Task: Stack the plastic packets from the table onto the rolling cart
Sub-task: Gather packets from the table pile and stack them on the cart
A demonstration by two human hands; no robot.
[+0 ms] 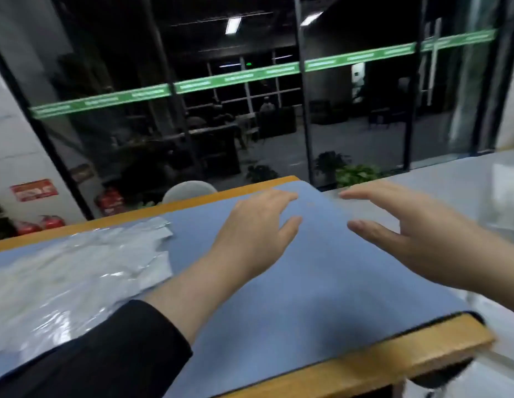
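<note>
Here, from the head view, both hands, left hand [257,225] and right hand [402,225], hover spread and empty over the blue mat [322,282]. The plastic packets [77,271] lie heaped at the tabletop's left; probably light, limp and slippery, best gathered by the edges.

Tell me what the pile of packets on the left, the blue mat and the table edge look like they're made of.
The packets look like thin clear plastic film: glossy, crinkled, with bright glare streaks. The blue mat seems a matte, smooth sheet, perhaps rubber or vinyl; it shows no shine, and blur hides any texture. The table edge looks like light wood or wood-look laminate, tan and smooth; which one can't be told.
</note>
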